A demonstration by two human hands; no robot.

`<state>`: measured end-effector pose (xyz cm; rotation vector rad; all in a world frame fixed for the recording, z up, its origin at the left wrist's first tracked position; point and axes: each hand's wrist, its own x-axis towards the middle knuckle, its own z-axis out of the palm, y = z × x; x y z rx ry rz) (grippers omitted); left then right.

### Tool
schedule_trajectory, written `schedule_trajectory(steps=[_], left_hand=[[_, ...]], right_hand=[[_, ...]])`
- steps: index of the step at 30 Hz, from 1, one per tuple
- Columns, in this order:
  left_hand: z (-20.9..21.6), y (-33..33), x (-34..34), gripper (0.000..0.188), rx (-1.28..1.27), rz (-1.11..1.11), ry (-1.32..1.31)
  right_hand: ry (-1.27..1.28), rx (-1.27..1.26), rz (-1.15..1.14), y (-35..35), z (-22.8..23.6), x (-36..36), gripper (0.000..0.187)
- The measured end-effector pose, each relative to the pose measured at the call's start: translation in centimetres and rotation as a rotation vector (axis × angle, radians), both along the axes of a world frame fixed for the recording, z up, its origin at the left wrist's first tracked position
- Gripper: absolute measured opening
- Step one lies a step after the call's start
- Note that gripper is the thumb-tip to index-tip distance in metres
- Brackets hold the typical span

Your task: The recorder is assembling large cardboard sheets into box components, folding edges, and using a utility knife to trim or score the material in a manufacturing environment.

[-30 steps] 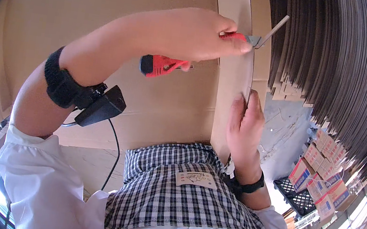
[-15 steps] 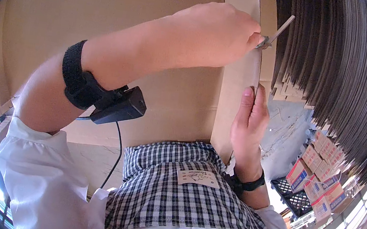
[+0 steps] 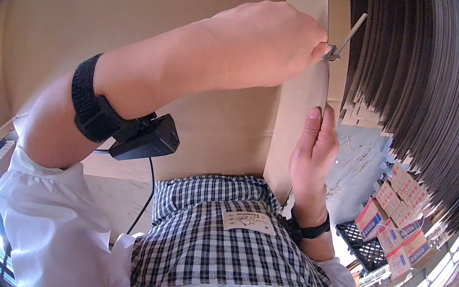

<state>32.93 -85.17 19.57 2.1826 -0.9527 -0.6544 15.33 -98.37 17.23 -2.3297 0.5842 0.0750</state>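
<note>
My left hand [image 3: 282,42] reaches across to the upper right, its fingers closed round a small metal tool [image 3: 331,52]. From this tool a thin pale strip [image 3: 354,30] sticks out up and to the right; the rest is hidden in my fingers. The tool sits at the edge of a long, narrow brown cardboard flap [image 3: 292,117]. Lower on that same edge, my right hand [image 3: 315,150] pinches the cardboard, thumb on top and fingers on the far side. A broad cardboard sheet [image 3: 209,123] lies beneath my left arm.
A tall stack of dark cardboard sheets [image 3: 425,83] rises at the right. Below it are printed cartons [image 3: 400,226] and a black plastic crate [image 3: 365,245] on the floor. A black device [image 3: 148,138] is strapped to my left forearm, its cable [image 3: 146,202] hanging down.
My left forearm and its strapped device have shifted slightly left and down. The tool has turned a little at nearly the same spot on the edge. Both grips stay the same.
</note>
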Motion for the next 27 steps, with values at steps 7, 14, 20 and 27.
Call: schedule_trajectory(steps=[7, 14, 20, 27], left_hand=[[0.1, 0.4, -0.2, 0.033, -0.024, 0.007, -0.031], [0.3, 0.3, -0.3, 0.034, 0.007, 0.044, 0.107], [-1.0, -1.4, -0.3, 0.031, -0.058, -0.016, -0.106], [0.9, 0.7, -0.4, 0.03, 0.082, -0.025, 0.042]], right_hand=[[-0.026, 0.046, -0.009, 0.2, 0.3, 0.3, 0.025], [-0.003, 0.027, 0.011, 0.1, 0.6, 0.4, 0.025], [-0.035, 0.009, 0.021, -0.1, 0.6, 0.6, 0.024], [-0.064, 0.03, 0.01, 0.5, 0.3, 0.7, 0.025]])
